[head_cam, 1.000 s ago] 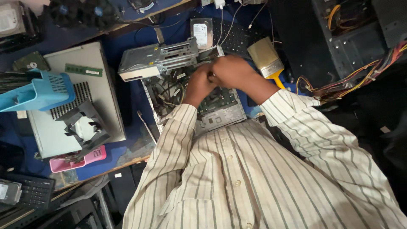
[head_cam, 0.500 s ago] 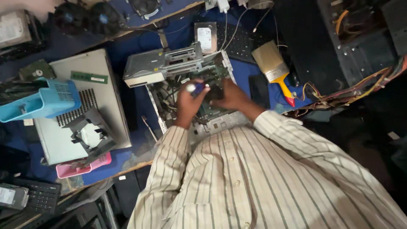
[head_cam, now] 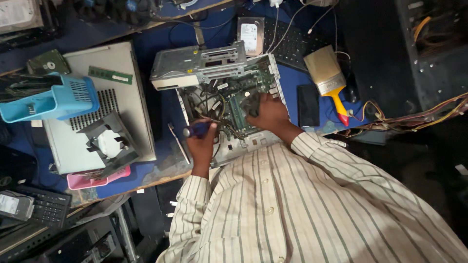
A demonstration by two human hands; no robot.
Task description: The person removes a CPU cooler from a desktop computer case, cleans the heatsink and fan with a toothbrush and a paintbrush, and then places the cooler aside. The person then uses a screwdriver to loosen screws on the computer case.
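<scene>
**Screwdriver in your left, right hand down in the open case**

Your left hand [head_cam: 201, 141] is closed round a blue-handled screwdriver [head_cam: 196, 130], fingers wrapped tight on the handle. The handle's long axis runs roughly left-right; the blade end is too small to make out. Your right hand [head_cam: 269, 114] is curled over a dark part [head_cam: 251, 103] inside the open PC case [head_cam: 229, 104], fingers bent on it – can't tell if it's a true pinch or just pressing down. That part lies to the right of the screwdriver and a bit farther from you, across the cable tangle, so the right hand is the one on it & the tool hand sits just beside, at the case's near left edge.

Outward: grey drive cage [head_cam: 200, 65] at the far side of the case, hard drive [head_cam: 250, 35] beyond it. Right of the case a black phone-like slab [head_cam: 308, 105], then a paintbrush w/ yellow-red handle [head_cam: 329, 80]. Left: beige side panel [head_cam: 105, 104] w/ a RAM stick [head_cam: 110, 75] on it, blue plastic basket [head_cam: 56, 97] further left.
</scene>
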